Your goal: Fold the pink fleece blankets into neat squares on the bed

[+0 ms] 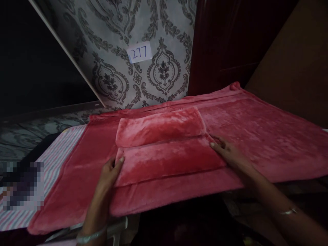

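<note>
Both hands flank folded towel — touching

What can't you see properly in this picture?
Head view only:
- A blurred patch at the left edge covers whatever is there.
- The table under the red blanket is hidden by it.
- The left hand grip on the folded towel: fingertips tucked under the edge.
- Top left is too dark.

One legible marking is recorded: the number "277", handwritten in blue ink on a small white paper label. The label is fixed to the grey damask-patterned wall panel. No other text is read.
</note>
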A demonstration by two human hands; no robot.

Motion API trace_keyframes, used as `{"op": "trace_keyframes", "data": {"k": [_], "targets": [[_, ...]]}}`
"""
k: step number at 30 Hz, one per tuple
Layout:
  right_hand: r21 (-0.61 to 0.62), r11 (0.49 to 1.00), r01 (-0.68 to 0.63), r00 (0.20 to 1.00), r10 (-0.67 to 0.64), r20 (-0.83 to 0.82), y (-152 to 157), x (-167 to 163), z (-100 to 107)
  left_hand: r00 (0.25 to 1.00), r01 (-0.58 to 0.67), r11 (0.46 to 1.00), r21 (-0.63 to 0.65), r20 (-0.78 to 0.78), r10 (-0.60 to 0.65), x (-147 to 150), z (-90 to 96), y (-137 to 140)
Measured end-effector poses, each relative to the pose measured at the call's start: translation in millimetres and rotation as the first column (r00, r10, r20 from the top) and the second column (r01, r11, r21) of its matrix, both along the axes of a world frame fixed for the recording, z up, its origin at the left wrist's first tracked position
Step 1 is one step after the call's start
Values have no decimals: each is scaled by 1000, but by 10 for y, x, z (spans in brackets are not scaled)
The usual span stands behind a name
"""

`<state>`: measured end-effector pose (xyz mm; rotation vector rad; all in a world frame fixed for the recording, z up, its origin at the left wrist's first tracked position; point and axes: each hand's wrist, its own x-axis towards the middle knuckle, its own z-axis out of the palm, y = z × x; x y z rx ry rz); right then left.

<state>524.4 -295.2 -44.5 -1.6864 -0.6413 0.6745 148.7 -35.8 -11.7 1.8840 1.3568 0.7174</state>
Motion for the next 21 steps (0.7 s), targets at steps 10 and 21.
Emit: {"op": "trace_keyframes", "data": {"k": [10, 21], "targets": [[-38, 999, -22, 995, 26, 98, -590, -102, -109, 991, 132, 991, -5, -8, -132, -461, -48, -312], [-125, 950, -287, 957, 280, -72, -425, 89, 71, 991, 92, 989, -115, 110, -79, -580, -190, -214]]}}
